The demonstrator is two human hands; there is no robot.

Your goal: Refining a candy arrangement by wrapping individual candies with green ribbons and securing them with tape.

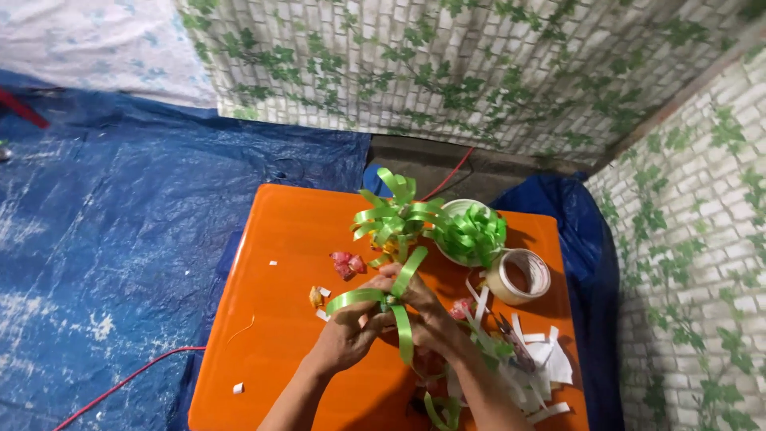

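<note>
1. Head view: green ribbon point(388, 302) is looped above the middle of the orange table point(271, 263), pinched between both hands.
2. Left hand point(349, 334) is closed on the loops from below; right hand point(423, 313) grips the crossing, fingers tight.
3. Finished bows point(431, 222) lie beyond the ribbon, a tape roll point(519, 276) near it to the right, paper scraps point(538, 363) and scissors point(504, 326) beside the right wrist.
4. Risk, I judge: the slick ribbon could spring loose if either pinch eases, undoing the loops.

No packages, labels, signs (or screens)
</note>
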